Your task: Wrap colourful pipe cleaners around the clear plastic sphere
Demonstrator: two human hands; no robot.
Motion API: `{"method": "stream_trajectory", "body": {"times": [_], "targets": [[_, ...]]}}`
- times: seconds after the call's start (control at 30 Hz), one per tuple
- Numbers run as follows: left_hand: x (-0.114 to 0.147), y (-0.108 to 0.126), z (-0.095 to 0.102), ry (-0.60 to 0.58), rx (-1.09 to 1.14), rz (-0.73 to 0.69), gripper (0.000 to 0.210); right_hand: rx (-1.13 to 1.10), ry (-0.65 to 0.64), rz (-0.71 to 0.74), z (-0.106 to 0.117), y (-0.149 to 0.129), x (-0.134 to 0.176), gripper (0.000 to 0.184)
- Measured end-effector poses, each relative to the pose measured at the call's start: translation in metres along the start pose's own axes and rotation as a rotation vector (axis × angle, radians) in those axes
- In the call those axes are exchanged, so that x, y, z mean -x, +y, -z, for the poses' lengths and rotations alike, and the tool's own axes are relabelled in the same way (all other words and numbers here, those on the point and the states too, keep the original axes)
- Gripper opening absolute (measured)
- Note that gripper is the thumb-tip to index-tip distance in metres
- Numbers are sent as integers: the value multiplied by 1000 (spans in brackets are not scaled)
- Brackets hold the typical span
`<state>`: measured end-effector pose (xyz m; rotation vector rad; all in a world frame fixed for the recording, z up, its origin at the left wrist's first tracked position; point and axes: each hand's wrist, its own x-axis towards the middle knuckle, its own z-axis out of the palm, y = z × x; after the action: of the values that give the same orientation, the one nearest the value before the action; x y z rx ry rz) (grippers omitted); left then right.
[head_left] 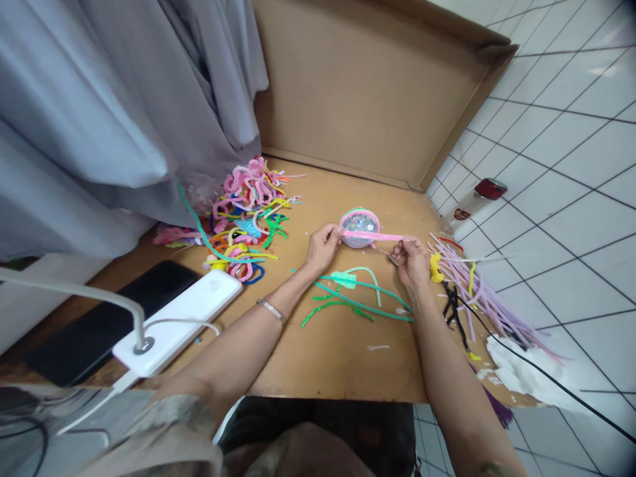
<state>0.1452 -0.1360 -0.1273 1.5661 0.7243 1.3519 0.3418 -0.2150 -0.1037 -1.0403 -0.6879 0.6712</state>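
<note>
A pink pipe cleaner point(372, 236) is stretched level between my two hands. My left hand point(324, 246) pinches its left end, and my right hand point(411, 260) pinches the other end. Under my right fingers a thin metal tool shows in part; its kind is hidden. Just behind the pink strand sits a round container point(361, 220) with a pink and green rim and small bits inside. Nearer to me lie green pipe cleaners point(342, 306), with a mint-green fuzzy piece point(342, 280) among longer teal strands.
A tangled heap of coloured pipe cleaners point(253, 189) lies at left, near a white power bank point(179, 324) and a black slab point(114, 318). At right are lilac pipe cleaners point(489, 295), black-handled pliers point(451, 308), a red-capped bottle point(472, 204) and white tissue point(529, 368). Cardboard point(368, 93) stands behind.
</note>
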Motion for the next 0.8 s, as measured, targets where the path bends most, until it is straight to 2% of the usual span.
{"method": "stream_trajectory", "body": {"times": [0.27, 0.53, 0.8], "targets": [[-2, -3, -3, 87, -73, 12, 42, 44, -26, 17, -2, 1, 0, 31], [-3, -1, -1, 175, -8, 72, 43, 11, -61, 10, -10, -6, 6, 27], [-7, -5, -1, 204, 145, 57, 44, 287, -140, 41, -4, -2, 7, 11]]}}
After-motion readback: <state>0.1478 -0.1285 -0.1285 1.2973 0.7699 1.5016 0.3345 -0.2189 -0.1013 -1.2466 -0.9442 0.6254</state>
